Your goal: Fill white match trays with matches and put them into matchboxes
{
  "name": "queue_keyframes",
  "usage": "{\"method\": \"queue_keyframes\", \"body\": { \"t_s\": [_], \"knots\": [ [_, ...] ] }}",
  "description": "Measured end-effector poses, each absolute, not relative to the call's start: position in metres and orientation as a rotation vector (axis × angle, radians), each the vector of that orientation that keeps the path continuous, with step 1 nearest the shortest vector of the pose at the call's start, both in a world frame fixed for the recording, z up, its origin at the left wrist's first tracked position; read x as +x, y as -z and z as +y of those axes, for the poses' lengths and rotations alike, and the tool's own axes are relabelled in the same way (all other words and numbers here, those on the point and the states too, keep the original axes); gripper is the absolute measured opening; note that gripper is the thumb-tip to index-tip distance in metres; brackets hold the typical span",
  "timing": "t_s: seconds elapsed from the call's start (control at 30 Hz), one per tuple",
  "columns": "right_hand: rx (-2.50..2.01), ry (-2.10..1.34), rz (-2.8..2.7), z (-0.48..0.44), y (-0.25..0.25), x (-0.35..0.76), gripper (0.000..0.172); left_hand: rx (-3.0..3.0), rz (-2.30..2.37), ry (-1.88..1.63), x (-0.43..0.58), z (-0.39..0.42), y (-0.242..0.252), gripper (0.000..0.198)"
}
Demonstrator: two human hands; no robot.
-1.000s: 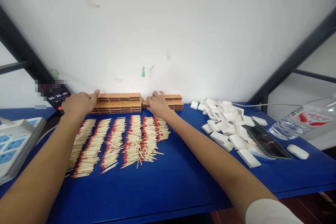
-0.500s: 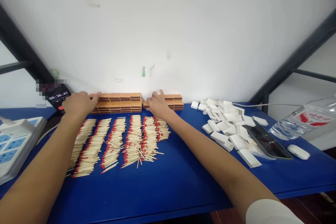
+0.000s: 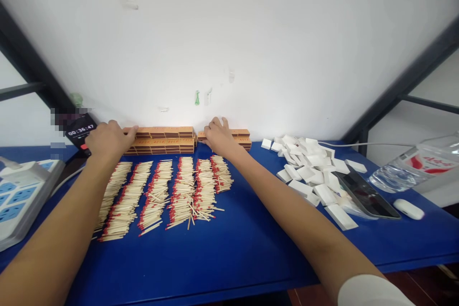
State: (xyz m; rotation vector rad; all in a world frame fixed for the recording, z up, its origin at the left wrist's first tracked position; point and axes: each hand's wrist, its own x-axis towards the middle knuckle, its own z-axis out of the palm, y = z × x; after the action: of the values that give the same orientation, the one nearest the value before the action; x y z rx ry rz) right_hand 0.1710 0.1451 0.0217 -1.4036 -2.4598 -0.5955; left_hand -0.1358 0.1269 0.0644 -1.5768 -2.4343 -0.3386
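Orange-and-brown matchboxes stand in two stacked rows against the wall, with a small gap between the left row [image 3: 165, 145] and the right row [image 3: 241, 139]. At the far end of the left row, my left hand [image 3: 110, 139] is closed round the boxes, its thumb lying along the top; its other fingers are partly hidden. My right hand [image 3: 219, 137] bends over the near end of the right row, with fingers curled on the boxes and fingertips partly hidden. In front, red-tipped matches [image 3: 182, 191] lie in several slanted bands on the blue table [image 3: 222, 258].
White inner trays [image 3: 304, 167] form a loose heap on the right, beside a dark phone [image 3: 369, 196], a white earbud case [image 3: 409, 209] and a tilted water bottle [image 3: 405, 167]. A power strip [image 3: 25, 201] and a phone timer [image 3: 81, 129] are on the left.
My right hand has shifted slightly up and right, and the gap between the two rows shows more. My left hand stays at its end of the row.
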Motion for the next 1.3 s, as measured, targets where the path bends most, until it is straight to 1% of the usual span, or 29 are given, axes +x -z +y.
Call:
{"method": "queue_keyframes", "body": {
  "t_s": [0.07,0.17,0.33,0.47,0.53,0.6,0.73,0.83,0.97,1.1,1.23,1.3],
  "knots": [
    [-1.397,0.554,-2.447,0.142,-0.029,0.171,0.030,-1.578,-2.424,0.356,-0.136,0.127,-0.064,0.077],
    [-1.361,0.392,-2.450,0.139,-0.035,0.166,0.031,-1.570,-2.380,0.402,-0.134,0.125,-0.064,0.071],
    [-1.251,0.091,-2.455,0.139,-0.031,0.155,0.033,-1.683,-2.160,0.486,-0.114,0.116,-0.066,0.052],
    [-1.253,0.069,-2.448,0.142,-0.031,0.160,0.031,-2.032,-1.883,0.504,-0.087,0.113,-0.060,0.033],
    [-1.272,0.064,-2.443,0.144,-0.032,0.165,0.032,-2.103,-1.764,0.543,-0.078,0.114,-0.053,0.031],
    [-1.277,0.043,-2.449,0.145,-0.034,0.168,0.032,-2.092,-1.739,0.523,-0.077,0.117,-0.048,0.029],
    [-1.248,0.012,-2.463,0.149,-0.034,0.169,0.028,-1.939,-1.806,0.513,-0.095,0.121,-0.046,0.036],
    [-1.256,-0.078,-2.441,0.153,-0.033,0.168,0.023,-1.582,-2.017,0.628,-0.113,0.121,-0.049,0.052],
    [-1.277,-0.320,-2.292,0.156,-0.032,0.172,0.015,-1.489,-2.233,0.568,-0.124,0.122,-0.050,0.069],
    [-1.246,-0.469,-2.263,0.156,-0.032,0.170,0.018,-1.529,-2.363,0.495,-0.125,0.126,-0.046,0.070],
    [-1.103,-0.872,-2.086,0.154,-0.029,0.163,0.017,-1.562,-2.407,0.455,-0.126,0.128,-0.046,0.067],
    [-1.040,-0.994,-1.986,0.154,-0.028,0.161,0.014,-1.594,-2.408,0.447,-0.127,0.128,-0.048,0.063]
  ]
}}
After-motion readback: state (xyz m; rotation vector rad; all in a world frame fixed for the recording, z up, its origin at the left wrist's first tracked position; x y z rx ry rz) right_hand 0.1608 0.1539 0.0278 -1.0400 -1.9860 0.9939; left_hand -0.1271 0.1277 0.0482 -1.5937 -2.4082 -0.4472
